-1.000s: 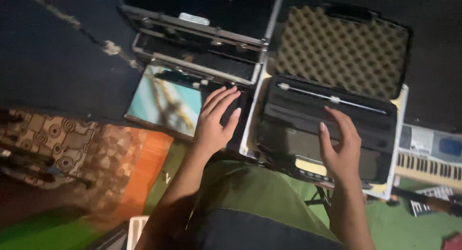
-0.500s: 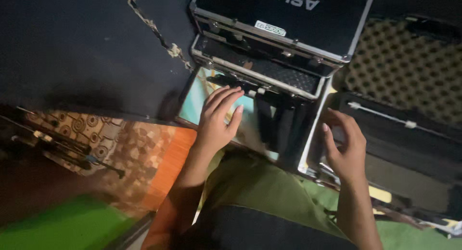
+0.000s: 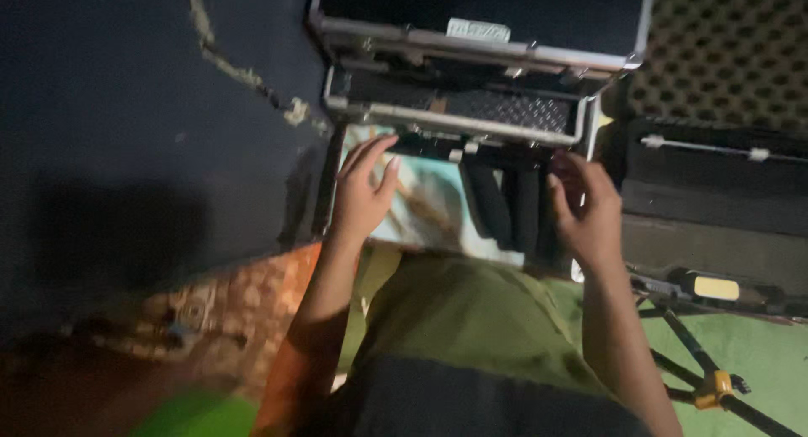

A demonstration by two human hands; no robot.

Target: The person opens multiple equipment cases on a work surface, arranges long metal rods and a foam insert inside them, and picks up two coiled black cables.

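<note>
My left hand [image 3: 362, 193] lies flat with fingers spread on a light blue picture-printed board [image 3: 425, 205] on the floor. My right hand [image 3: 585, 210] hovers with fingers apart over the black slotted part [image 3: 505, 205] beside that board, holding nothing. Just beyond both hands stands an open metal-edged black case [image 3: 471, 109] with a dark lid [image 3: 480, 16]. My knee in olive trousers [image 3: 463, 319] fills the lower middle.
At the right lies a black plastic case [image 3: 715, 201] with egg-crate foam in its lid [image 3: 724, 50] and a thin white rod [image 3: 707, 146]. A yellow-handled tool [image 3: 715, 287] and black tripod legs [image 3: 699, 370] lie on green mat. A dark cracked wall is at left.
The view has swung left and closer. My right hand has left the black plastic case and come over the slotted part; my left hand stays on the printed board.
</note>
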